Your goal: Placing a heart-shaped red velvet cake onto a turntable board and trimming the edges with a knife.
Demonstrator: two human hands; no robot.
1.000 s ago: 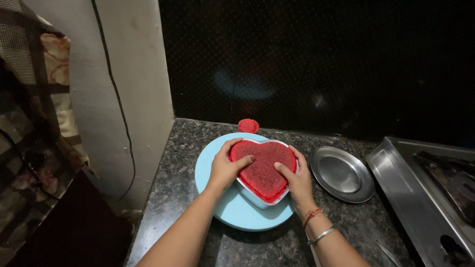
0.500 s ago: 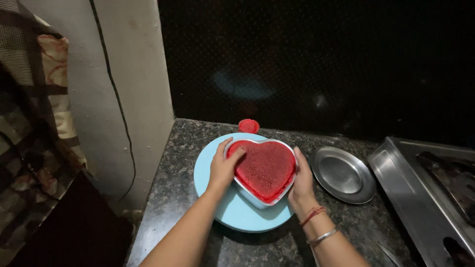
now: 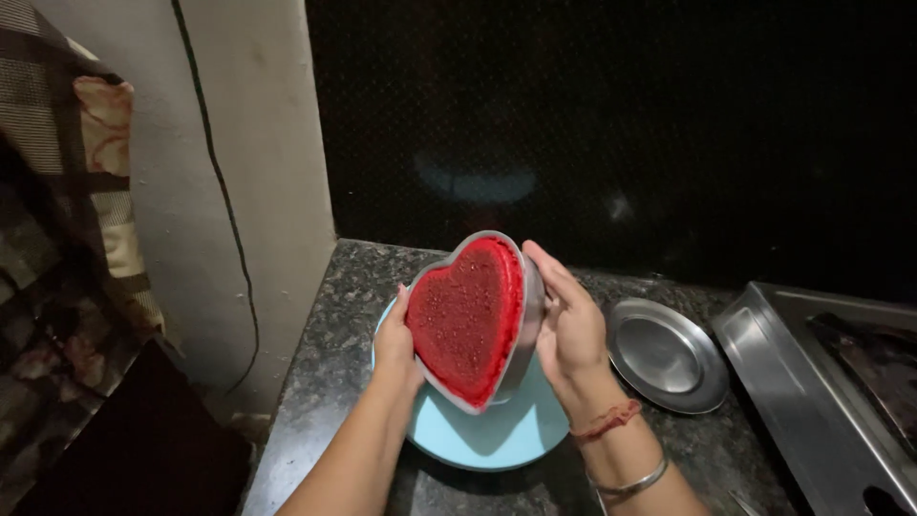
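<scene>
A heart-shaped metal tin [image 3: 523,336] holds a red cake [image 3: 466,317] and is tipped up on its edge, the cake's face turned to the left. It hangs just above a light blue round plate [image 3: 497,430] on the dark granite counter [image 3: 334,334]. My left hand [image 3: 395,342] presses against the cake side at the tin's left rim. On the tin's back and right wall lies my right hand [image 3: 569,323], with bangles and a red thread at the wrist.
A small steel plate [image 3: 667,355] lies right of the blue plate. A steel stove top [image 3: 821,382] fills the right edge. A white wall with a black cable [image 3: 222,201] stands at the left, a dark tiled wall behind. The counter's left edge drops off.
The tin lay flat on the blue plate a second ago. Both hands have lifted it and tilted it upright, the cake face turning left. The small red object behind is hidden now.
</scene>
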